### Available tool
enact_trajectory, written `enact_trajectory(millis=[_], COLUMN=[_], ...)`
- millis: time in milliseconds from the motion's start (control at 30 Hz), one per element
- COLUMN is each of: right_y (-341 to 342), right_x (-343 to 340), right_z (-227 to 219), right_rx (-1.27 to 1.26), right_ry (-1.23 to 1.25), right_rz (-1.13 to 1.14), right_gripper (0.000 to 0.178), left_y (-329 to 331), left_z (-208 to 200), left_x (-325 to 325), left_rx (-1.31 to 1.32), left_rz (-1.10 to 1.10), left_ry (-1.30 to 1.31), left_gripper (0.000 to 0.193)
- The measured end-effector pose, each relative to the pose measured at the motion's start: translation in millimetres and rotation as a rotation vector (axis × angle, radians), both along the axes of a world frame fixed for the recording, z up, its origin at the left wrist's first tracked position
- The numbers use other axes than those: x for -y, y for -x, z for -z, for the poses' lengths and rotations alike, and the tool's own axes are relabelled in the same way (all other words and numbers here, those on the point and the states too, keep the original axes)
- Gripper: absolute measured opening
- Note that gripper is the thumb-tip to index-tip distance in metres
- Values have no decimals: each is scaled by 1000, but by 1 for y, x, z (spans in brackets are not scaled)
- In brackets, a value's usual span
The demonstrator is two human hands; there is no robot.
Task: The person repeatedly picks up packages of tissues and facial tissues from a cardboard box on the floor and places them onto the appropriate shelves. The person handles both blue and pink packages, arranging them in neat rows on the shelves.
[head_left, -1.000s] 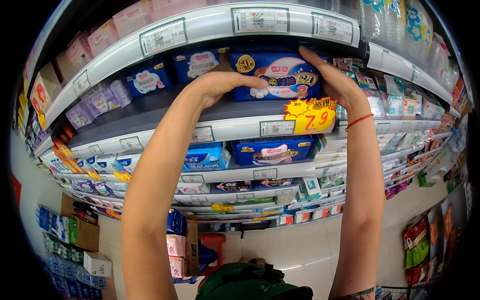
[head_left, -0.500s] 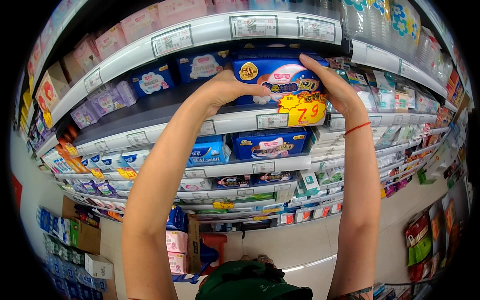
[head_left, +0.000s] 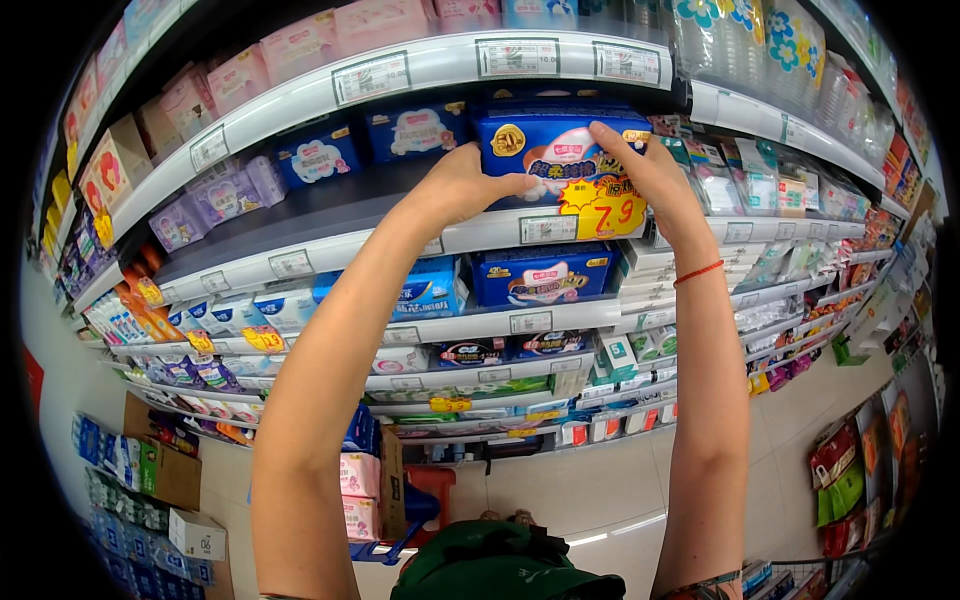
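Both my hands are at a blue pack of sanitary pads [head_left: 555, 135] on the upper shelf. My left hand [head_left: 465, 190] is closed on its left end, thumb across the front and fingers hidden behind. The right end is gripped by my right hand [head_left: 655, 180], a red string round the wrist, its thumb on the upper front. A yellow starburst price tag [head_left: 600, 208] on the shelf edge covers part of the pack's lower front. Left of the pack are further blue packs [head_left: 413, 130] with white cloud shapes.
Purple packs [head_left: 225, 197] stand farther left on the same shelf. A similar blue pack [head_left: 543, 275] sits one shelf below. Pink packs [head_left: 300, 48] line the shelf above. On the floor are a blue-framed cart [head_left: 415, 510] with pink packs and, at left, a cardboard box [head_left: 172, 472].
My right hand has moved slightly left and down, its thumb now lower on the pack's front. The left hand keeps its hold. The pack looks slightly more upright, and the whole view has shifted a little.
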State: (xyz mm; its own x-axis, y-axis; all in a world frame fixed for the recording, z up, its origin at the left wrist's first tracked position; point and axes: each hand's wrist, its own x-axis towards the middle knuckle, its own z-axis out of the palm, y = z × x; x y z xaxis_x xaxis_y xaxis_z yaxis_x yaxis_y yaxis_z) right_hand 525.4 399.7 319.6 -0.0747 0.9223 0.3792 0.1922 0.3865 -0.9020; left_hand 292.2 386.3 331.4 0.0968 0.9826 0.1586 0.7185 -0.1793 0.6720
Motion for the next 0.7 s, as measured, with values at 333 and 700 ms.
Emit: enact_trajectory(millis=[333,700], right_y=[2,45], right_x=[21,86], right_z=[19,44], right_rx=[106,-54], right_ry=[-318,-238], right_rz=[197,63], right_gripper=[63,75], left_y=[7,1], left_z=[19,25], left_x=[20,91], left_rx=[-43,202], left_rz=[-29,95], left_ry=[-228,-190], left_gripper=[68,66])
